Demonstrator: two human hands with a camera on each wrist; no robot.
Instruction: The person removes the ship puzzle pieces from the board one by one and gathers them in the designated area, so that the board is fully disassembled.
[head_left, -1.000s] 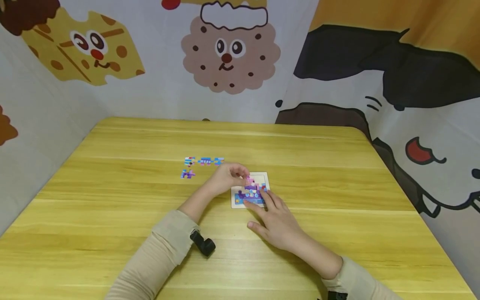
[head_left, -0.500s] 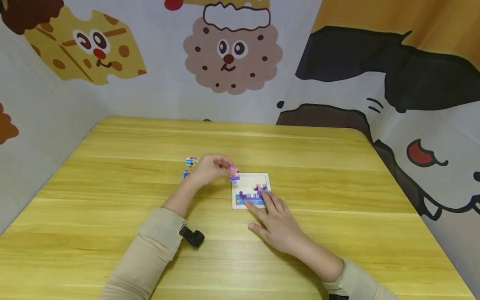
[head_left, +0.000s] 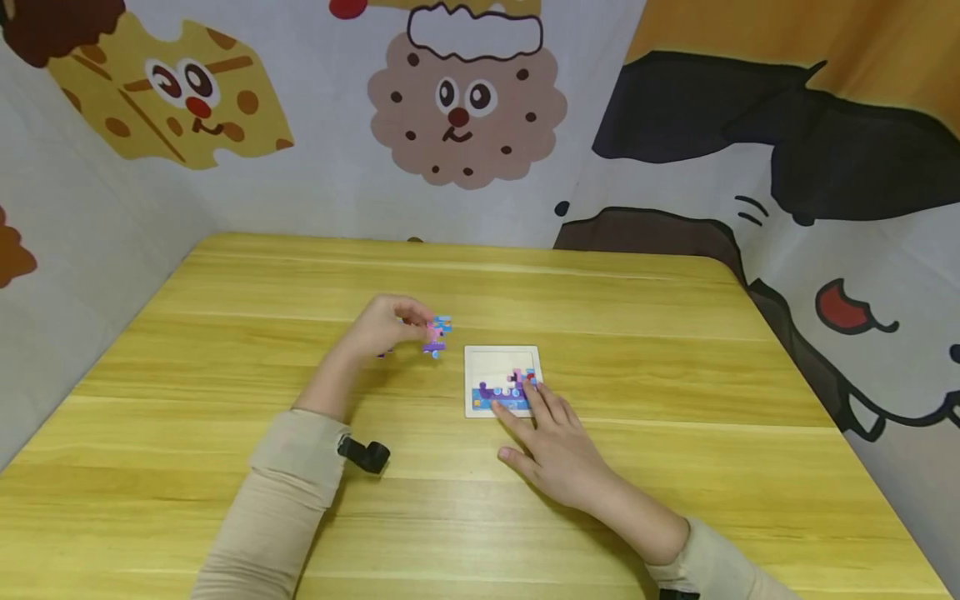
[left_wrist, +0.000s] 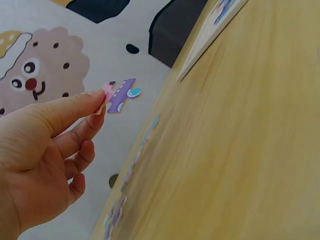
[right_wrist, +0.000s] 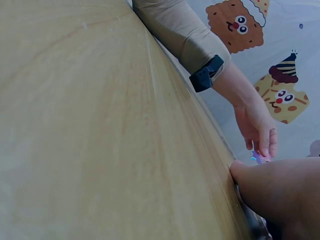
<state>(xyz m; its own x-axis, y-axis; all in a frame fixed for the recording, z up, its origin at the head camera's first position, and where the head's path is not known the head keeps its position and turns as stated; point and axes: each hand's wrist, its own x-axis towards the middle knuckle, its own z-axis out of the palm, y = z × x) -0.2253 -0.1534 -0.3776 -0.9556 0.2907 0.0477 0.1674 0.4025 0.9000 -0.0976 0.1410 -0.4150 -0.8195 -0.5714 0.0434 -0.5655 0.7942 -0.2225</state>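
Note:
My left hand pinches a pink and purple puzzle piece between thumb and index finger, raised above the table left of the puzzle tray. A blue round knob sticks out from the piece's edge. The white square puzzle tray lies mid-table, its lower rows filled with joined blue and purple pieces; its upper part shows bare board. My right hand lies with spread, straight fingers, fingertips on the tray's lower right. In the left wrist view, loose puzzle pieces lie flat on the table beneath my left hand.
A blue loose piece shows just past the held one; my left hand hides most of the others in the head view. The wooden table reaches back to a wall cloth printed with cartoon food.
My left hand has lifted the pink and purple piece away from the tray and carried it left toward the loose pieces. My right hand has stayed on the tray.

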